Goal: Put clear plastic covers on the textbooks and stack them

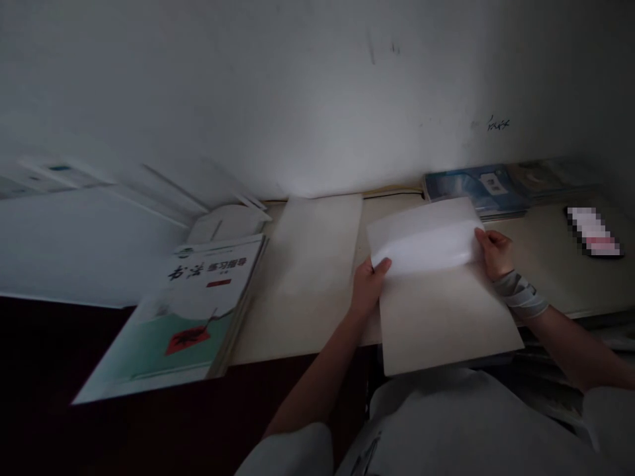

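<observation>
A sheet of white paper [441, 311] is held up over the front edge of the table, bent across its upper part. My left hand [368, 285] grips its left edge, with the thumb on top. On the opposite edge, my right hand [496, 252] pinches the sheet between thumb and fingers; a grey band wraps that wrist. Another white sheet [317, 244] lies flat on the table, left of the held one. The fingers behind the held paper are hidden.
At the left, a stack of booklets [198, 311] overhangs the front edge of the table [292, 337]. Blue-covered books [471, 185] stand against the wall [317, 92] at the back right. A phone [592, 231] with a blurred screen lies at the far right.
</observation>
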Motion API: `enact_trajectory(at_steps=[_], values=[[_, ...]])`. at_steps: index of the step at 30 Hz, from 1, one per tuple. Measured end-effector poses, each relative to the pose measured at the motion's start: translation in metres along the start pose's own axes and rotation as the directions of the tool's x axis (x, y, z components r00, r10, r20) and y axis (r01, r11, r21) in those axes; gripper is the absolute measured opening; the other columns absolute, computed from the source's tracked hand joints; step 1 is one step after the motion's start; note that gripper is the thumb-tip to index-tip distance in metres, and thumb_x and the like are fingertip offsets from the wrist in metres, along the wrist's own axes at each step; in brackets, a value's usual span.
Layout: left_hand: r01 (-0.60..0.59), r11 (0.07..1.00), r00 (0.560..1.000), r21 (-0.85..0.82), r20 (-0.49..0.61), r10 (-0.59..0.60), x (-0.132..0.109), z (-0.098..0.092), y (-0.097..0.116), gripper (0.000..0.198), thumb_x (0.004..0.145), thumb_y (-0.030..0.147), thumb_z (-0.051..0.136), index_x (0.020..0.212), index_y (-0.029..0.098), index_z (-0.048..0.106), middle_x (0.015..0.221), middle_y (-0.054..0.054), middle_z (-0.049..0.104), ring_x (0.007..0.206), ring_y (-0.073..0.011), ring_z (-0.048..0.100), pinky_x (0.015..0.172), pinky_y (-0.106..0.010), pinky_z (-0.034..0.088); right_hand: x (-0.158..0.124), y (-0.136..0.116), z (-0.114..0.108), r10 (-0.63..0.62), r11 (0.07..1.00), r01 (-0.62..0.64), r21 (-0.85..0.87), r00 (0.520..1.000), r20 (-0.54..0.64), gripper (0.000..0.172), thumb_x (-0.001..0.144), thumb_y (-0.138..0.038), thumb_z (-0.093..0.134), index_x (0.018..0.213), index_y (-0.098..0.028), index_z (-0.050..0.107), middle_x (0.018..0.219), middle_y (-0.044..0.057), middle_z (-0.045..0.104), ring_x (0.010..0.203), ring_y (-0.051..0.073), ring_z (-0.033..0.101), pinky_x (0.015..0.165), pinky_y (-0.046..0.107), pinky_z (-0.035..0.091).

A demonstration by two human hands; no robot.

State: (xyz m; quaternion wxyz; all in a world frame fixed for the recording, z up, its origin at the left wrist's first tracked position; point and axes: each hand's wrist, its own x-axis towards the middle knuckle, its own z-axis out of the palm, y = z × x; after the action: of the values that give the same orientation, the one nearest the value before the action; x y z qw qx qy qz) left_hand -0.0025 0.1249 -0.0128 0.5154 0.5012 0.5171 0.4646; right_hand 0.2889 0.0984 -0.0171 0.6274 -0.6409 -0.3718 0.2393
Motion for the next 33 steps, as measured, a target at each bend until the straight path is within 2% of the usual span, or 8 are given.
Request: enact_trajectory(at_steps=[6, 10, 13, 16, 18, 26, 30, 33], values=[[-0.05, 0.997, 0.998, 0.062, -0.027, 0.052, -0.009, -0.001, -0.001, 0.026, 0.072, 0.039, 0.07, 0.086, 0.017, 0.071, 0.077, -0.003, 0.069, 0.074, -0.018, 0.061, 0.071, -0.029, 0.046, 0.0, -0.003, 0.004, 0.068, 0.993, -0.066, 0.101, 0.998, -0.016, 0.044, 0.062, -0.057, 0.073, 0.053, -0.022, 0.048, 0.049, -0.006, 0.038, 0.047, 0.009, 0.032, 0.046, 0.026, 0.027], [-0.099, 0.993, 0.994, -0.057, -0.05, 0.096, -0.004, 0.005, 0.0, 0.029, 0.071, 0.041, 0.07, 0.087, 0.017, 0.068, 0.077, -0.001, 0.066, 0.069, -0.0142, 0.057, 0.067, -0.026, 0.045, -0.001, -0.013, -0.006, 0.013, 0.969, -0.014, 0.247, 1.0, 0.006, 0.044, 0.053, -0.043, 0.083, 0.082, -0.024, 0.056, 0.061, -0.007, 0.056, 0.054, 0.011, 0.05, 0.054, 0.026, 0.041], [-0.098, 0.985, 0.995, -0.139, -0.028, 0.095, -0.002, 0.009, 0.001, 0.03, 0.07, 0.042, 0.071, 0.085, 0.017, 0.065, 0.076, 0.0, 0.064, 0.065, -0.0119, 0.054, 0.063, -0.024, 0.044, 0.003, -0.017, -0.02, -0.011, 0.961, -0.044, 0.273, 0.98, 0.199, 0.05, 0.053, -0.04, 0.084, 0.094, -0.025, 0.06, 0.074, -0.003, 0.067, 0.065, 0.015, 0.059, 0.063, 0.031, 0.048], [-0.115, 0.987, 0.993, -0.109, -0.04, 0.111, -0.004, 0.011, 0.003, 0.028, 0.07, 0.042, 0.07, 0.082, 0.017, 0.063, 0.073, 0.001, 0.061, 0.063, -0.0113, 0.052, 0.061, -0.023, 0.042, 0.007, -0.016, -0.032, -0.003, 0.98, -0.082, 0.18, 0.904, 0.428, 0.033, 0.056, -0.043, 0.083, 0.079, -0.024, 0.069, 0.082, 0.001, 0.071, 0.07, 0.017, 0.061, 0.072, 0.036, 0.051], [-0.146, 0.986, 0.988, -0.082, -0.07, 0.141, -0.007, 0.011, 0.007, 0.027, 0.071, 0.042, 0.069, 0.079, 0.017, 0.062, 0.07, 0.001, 0.059, 0.063, -0.0114, 0.051, 0.06, -0.023, 0.042, 0.008, -0.019, -0.037, 0.002, 0.989, -0.072, 0.127, 0.876, 0.482, 0.031, 0.055, -0.044, 0.083, 0.075, -0.023, 0.071, 0.079, 0.0, 0.072, 0.068, 0.016, 0.061, 0.073, 0.038, 0.052], [-0.263, 0.952, 0.96, -0.154, -0.137, 0.243, -0.009, 0.009, 0.03, 0.024, 0.07, 0.04, 0.07, 0.077, 0.019, 0.061, 0.07, 0.002, 0.057, 0.064, -0.0107, 0.051, 0.062, -0.023, 0.043, 0.004, -0.06, -0.04, -0.171, 0.985, 0.153, 0.083, 0.932, 0.319, 0.029, 0.064, -0.045, 0.079, 0.072, -0.02, 0.068, 0.07, -0.001, 0.065, 0.06, 0.012, 0.054, 0.059, 0.03, 0.047], [-0.136, 0.974, 0.989, -0.178, -0.086, 0.122, 0.003, 0.014, 0.016, 0.026, 0.067, 0.039, 0.071, 0.078, 0.018, 0.062, 0.068, 0.002, 0.059, 0.06, -0.0101, 0.052, 0.06, -0.023, 0.042, 0.011, -0.044, -0.031, -0.123, 0.991, 0.096, 0.095, 0.931, 0.344, 0.037, 0.065, -0.05, 0.076, 0.058, -0.021, 0.055, 0.054, -0.005, 0.05, 0.052, 0.009, 0.044, 0.052, 0.026, 0.041], [-0.065, 0.977, 0.996, -0.202, -0.077, 0.05, 0.011, 0.015, 0.003, 0.032, 0.062, 0.04, 0.075, 0.081, 0.017, 0.064, 0.07, 0.002, 0.063, 0.058, -0.01, 0.053, 0.058, -0.023, 0.043, 0.016, -0.023, -0.033, -0.047, 0.988, -0.01, 0.151, 0.929, 0.367, 0.036, 0.057, -0.049, 0.08, 0.072, -0.023, 0.059, 0.059, -0.006, 0.056, 0.055, 0.011, 0.05, 0.055, 0.026, 0.045]])
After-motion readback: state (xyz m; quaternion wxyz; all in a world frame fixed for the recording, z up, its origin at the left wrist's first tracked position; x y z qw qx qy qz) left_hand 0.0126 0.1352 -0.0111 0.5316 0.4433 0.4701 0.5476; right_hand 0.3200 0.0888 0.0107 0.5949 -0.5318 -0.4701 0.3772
